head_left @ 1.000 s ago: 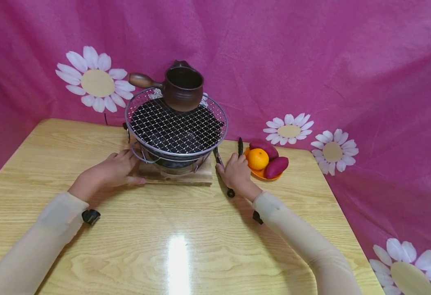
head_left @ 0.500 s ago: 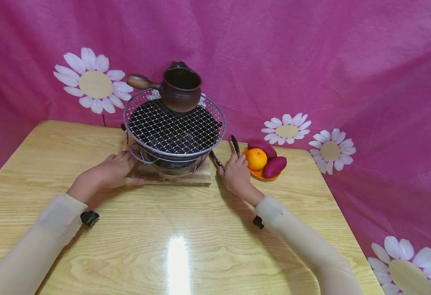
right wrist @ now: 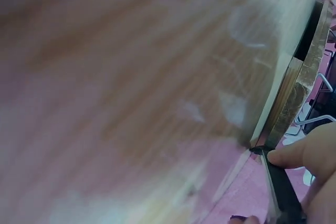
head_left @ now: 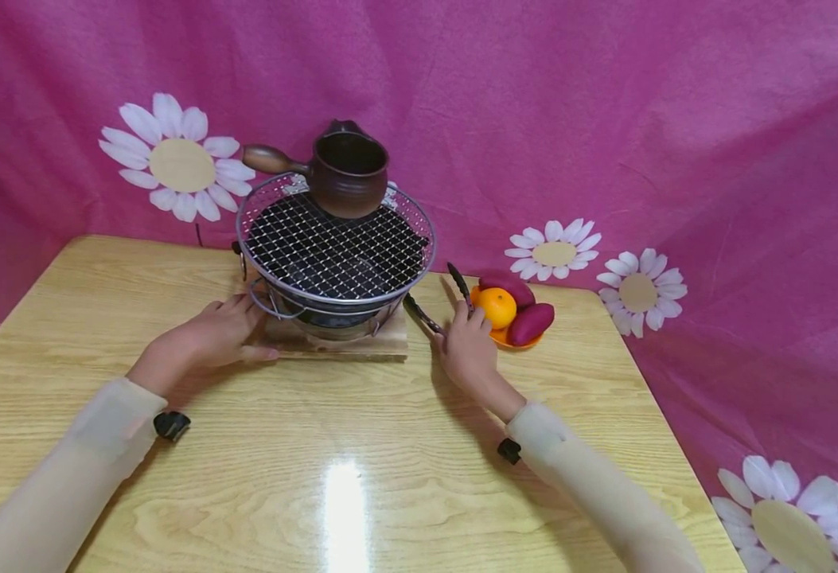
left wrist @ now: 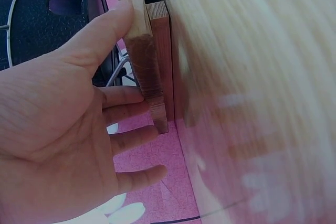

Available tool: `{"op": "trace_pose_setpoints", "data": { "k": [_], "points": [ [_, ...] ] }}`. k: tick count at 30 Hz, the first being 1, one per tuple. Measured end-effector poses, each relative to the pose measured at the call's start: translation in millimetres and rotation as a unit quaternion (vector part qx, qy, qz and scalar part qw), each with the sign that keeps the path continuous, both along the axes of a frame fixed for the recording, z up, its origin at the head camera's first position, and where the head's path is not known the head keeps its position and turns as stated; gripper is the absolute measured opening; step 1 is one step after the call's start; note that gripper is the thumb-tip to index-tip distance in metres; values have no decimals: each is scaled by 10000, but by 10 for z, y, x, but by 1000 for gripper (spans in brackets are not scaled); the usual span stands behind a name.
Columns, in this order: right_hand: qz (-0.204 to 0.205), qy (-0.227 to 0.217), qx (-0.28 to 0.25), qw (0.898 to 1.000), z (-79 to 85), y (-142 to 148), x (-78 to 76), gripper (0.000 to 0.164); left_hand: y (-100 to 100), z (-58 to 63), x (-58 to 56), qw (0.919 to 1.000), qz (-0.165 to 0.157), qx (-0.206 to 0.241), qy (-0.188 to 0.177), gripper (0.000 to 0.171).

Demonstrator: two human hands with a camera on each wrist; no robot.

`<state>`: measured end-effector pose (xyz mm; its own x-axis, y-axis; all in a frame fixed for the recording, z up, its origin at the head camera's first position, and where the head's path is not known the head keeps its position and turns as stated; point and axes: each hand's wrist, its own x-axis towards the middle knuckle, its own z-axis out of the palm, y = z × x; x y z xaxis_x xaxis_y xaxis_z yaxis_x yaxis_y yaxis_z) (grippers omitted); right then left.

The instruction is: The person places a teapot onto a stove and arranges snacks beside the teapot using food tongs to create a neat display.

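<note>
In the head view my right hand [head_left: 470, 350] holds black tongs [head_left: 426, 315], their two arms spread apart and pointing away from me. The right wrist view shows the thumb pressed along one arm of the tongs [right wrist: 282, 184]. My left hand [head_left: 211, 338] touches the left front corner of a wooden board [head_left: 347, 348] under a round tabletop grill [head_left: 336, 294]. Up close in the left wrist view, the thumb rests on the edge of the board [left wrist: 144, 64], and the other fingers are extended near its end. Part of the tongs is hidden by my right hand.
A brown side-handled clay pot [head_left: 349, 179] stands at the back of the grill's wire mesh [head_left: 340, 255]. Right of the tongs, an orange plate [head_left: 526, 345] bears an orange fruit [head_left: 496, 308] and purple sweet potatoes [head_left: 532, 324]. Pink flowered cloth [head_left: 461, 119] hangs behind the table [head_left: 261, 477].
My right hand has taken up the tongs and shifted slightly right. The tongs' arms have spread wider and swung to the left, and their ring end is now hidden. The left hand stays at the board.
</note>
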<state>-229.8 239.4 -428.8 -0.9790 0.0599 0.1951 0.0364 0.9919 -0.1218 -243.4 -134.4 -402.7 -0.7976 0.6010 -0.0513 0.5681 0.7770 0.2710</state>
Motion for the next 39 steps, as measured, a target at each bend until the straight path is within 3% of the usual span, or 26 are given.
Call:
{"op": "trace_pose_setpoints", "data": {
  "k": [4, 10, 24, 31, 34, 37, 39],
  "points": [
    [166, 445, 240, 9986, -1, 51, 53, 69, 0, -13, -10, 10000, -23, -10, 23, 95],
    [568, 1164, 964, 9869, -7, 136, 56, 84, -7, -35, -27, 10000, -2, -84, -48, 96],
    [926, 1442, 1669, 9710, 64, 292, -21, 86, -13, -72, -50, 9999, -8, -100, 40, 94],
    [971, 1414, 1815, 9683, 124, 340, -65, 99, -13, -59, -52, 10000, -28, -65, 47, 93],
    [1031, 1543, 1932, 9634, 148, 347, -88, 72, -13, -55, -53, 10000, -28, -77, 11, 93],
    [1099, 2056, 2226, 9466, 161, 345, -123, 39, -11, -59, -49, 9999, -37, -97, 36, 92],
    [1106, 2444, 2380, 9335, 162, 334, -151, 33, -10, -66, -43, 9999, -40, -107, 40, 92]
  ]
}}
